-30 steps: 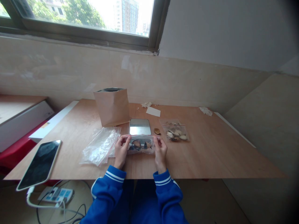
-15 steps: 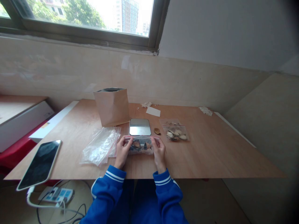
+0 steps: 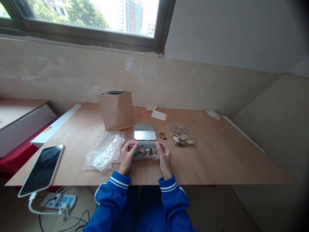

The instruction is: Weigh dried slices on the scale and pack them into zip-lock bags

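Note:
Between my two hands is a clear zip bag (image 3: 146,151) with a pink-red strip along its top and several dark, curved dried pieces inside. My left hand (image 3: 127,156) pinches its left end, thumb on top. The right end is pinched the same way by my right hand (image 3: 164,158). Just beyond the bag lies a small scale (image 3: 145,131) with a shiny metal plate. One brown dried piece (image 3: 162,135) rests to the right of the scale. Further right, a filled zip bag (image 3: 182,138) of pale dried pieces overlaps another bag (image 3: 176,126) behind it.
Empty clear bags (image 3: 105,151) lie left of my hands. Behind them stands an open brown paper pouch (image 3: 116,111). A white card (image 3: 158,115) and crumpled tissue (image 3: 151,108) are near the wall. A phone (image 3: 42,170) on a cable overhangs the table's front left edge.

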